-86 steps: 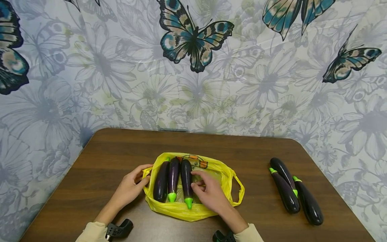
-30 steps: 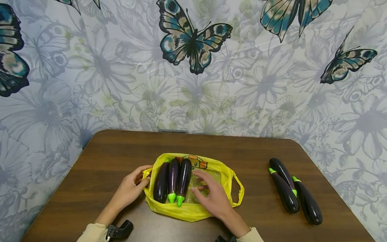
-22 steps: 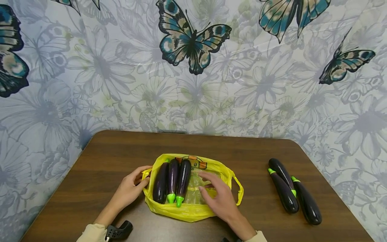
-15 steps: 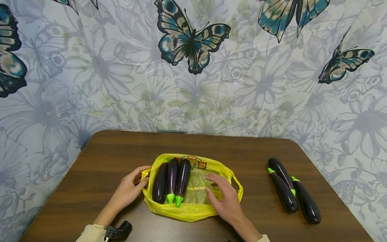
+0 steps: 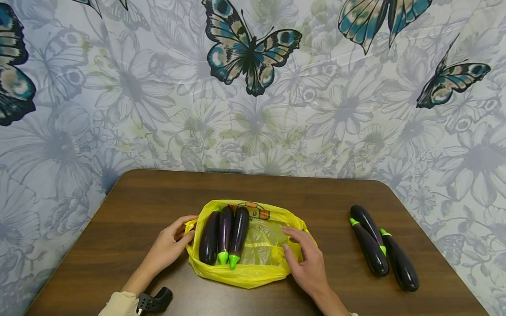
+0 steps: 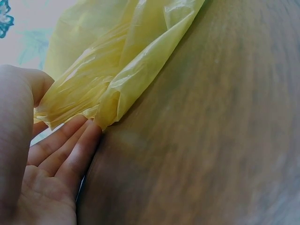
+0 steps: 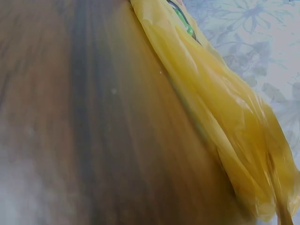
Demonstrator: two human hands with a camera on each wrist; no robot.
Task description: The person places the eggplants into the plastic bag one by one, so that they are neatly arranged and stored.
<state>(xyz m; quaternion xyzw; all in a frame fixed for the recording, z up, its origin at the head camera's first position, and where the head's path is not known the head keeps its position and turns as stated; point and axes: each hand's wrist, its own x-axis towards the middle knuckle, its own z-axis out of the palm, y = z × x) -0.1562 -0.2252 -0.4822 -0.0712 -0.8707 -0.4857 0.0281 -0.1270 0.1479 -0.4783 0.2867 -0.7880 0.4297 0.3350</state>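
Note:
A yellow plastic bag [image 5: 253,278] lies with its mouth spread wide on the table. Three dark eggplants, the rightmost one [image 5: 239,232] among them, lie side by side in its left half, green stem ends mostly toward me. My left hand [image 5: 168,241] pinches the bag's left edge; in the left wrist view, thumb and fingers [image 6: 77,152] close on the gathered plastic. Over the bag's right side is my right hand [image 5: 308,259], fingers loosely bent, thumb apart, nothing held. It covers the right handle. The right wrist view shows the bag's side [image 7: 220,108] but not the hand.
Three more eggplants, one of them a lone angled one [image 5: 400,263], lie in a cluster on the right of the brown wooden table [image 5: 158,193]. A patterned butterfly wall covering [image 5: 253,123] rises behind the table. A black wrist device [image 5: 155,300] sits at my left sleeve.
The rightmost eggplant in the bag has shifted left against its neighbour. My right hand has let go of it and moved right to the bag's right side. The left hand stays put.

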